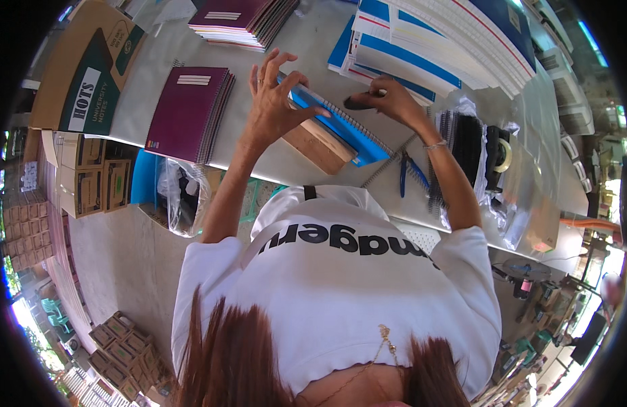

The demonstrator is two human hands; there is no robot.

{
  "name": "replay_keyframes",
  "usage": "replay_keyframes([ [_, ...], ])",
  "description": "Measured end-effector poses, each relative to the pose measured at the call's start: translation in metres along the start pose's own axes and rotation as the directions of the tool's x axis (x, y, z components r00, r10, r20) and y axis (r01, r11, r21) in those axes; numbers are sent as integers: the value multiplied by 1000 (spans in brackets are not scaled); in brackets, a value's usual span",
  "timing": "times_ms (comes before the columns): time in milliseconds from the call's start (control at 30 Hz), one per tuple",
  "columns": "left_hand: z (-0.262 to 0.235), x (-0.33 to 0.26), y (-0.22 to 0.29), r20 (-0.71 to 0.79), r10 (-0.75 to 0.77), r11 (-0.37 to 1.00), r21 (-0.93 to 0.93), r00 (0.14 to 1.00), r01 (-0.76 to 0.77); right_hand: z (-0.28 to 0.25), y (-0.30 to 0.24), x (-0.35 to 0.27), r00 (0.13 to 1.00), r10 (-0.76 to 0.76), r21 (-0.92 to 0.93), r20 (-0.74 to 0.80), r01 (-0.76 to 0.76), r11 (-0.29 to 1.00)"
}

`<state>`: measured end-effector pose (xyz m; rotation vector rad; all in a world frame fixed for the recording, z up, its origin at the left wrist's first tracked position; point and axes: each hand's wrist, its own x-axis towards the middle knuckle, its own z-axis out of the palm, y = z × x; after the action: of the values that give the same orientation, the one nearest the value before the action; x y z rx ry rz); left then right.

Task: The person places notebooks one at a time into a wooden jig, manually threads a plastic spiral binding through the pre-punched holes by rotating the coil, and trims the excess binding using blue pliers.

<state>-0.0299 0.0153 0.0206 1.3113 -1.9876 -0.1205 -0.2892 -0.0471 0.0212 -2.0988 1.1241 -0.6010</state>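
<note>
In front of me lies a blue notebook point(368, 147) with a spiral coil along its edge, leaning on a wooden block point(318, 150). My left hand point(276, 102) is over the notebook's far left end, thumb stretched out and fingers apart and bent. It seems to hold nothing; whether it touches the notebook I cannot tell. My right hand point(398, 103) is just right of the coil, fingers closed on a small dark object point(357, 102) whose kind I cannot make out. Blue-handled pliers point(406, 175) lie near the table's front edge, beside a loose wire coil point(383, 167).
Maroon spiral notebooks point(186, 112) are stacked on the left, with more maroon books point(242, 20) behind. Blue-and-white printed sheets point(408, 57) pile up at the back right. Black coils point(467, 146) and a tape roll point(504, 156) sit right. A cardboard box point(90, 74) stands far left.
</note>
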Motion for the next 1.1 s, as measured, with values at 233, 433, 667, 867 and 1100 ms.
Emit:
replay_keyframes([
  [233, 10, 6, -5, -63, 77, 996, -34, 995, -79, 16, 17, -4, 974, 109, -472, 198, -3, 882],
  [433, 10, 3, -2, -69, 9, 997, -78, 998, -14, -27, 6, 0, 947, 120, 543, 297, -271, 795],
  [667, 12, 11, -3, -64, 45, 995, -81, 997, -50, 18, -4, 0, 978, -126, -290, 168, 171, 941],
  [867, 9, 7, -1, -60, 14, 994, -109, 998, -20, -10, -20, 3, 978, 42, 435, 205, -130, 891],
  [1100, 9, 11, -2, -53, 30, 996, -77, 998, -34, 7, 26, 9, 957, 81, -211, 279, -21, 977],
])
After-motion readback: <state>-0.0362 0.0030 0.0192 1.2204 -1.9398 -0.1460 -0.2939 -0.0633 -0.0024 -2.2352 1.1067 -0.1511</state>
